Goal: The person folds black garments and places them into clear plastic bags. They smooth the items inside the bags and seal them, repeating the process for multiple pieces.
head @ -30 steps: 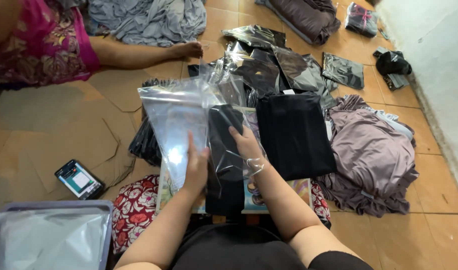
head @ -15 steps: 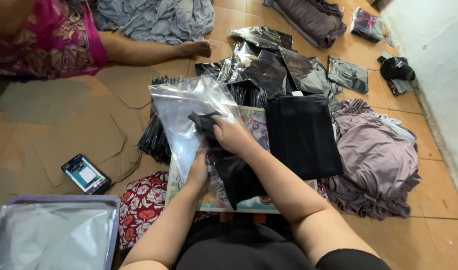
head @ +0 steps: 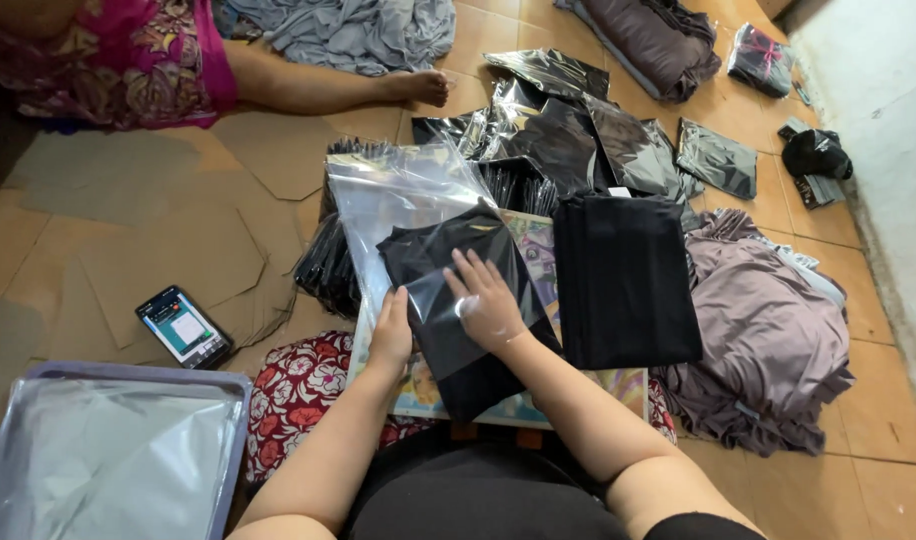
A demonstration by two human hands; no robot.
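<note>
On the floor tiles, a phone (head: 183, 327) lay far left. Next, the left hand (head: 391, 335), fingers pressed together, pinched the edge of a clear plastic bag (head: 403, 195). Half inside it sat a folded black garment (head: 458, 300), soft and light, the film likely slippery. The right hand (head: 488, 305) lay flat on it, fingers spread. Rightward rested a black folded stack (head: 623, 280), then mauve cloth (head: 768, 340).

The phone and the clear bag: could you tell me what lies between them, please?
In the head view, flat brown cardboard sheets and a dark bundle of bags lie between the phone and the clear bag.
</note>
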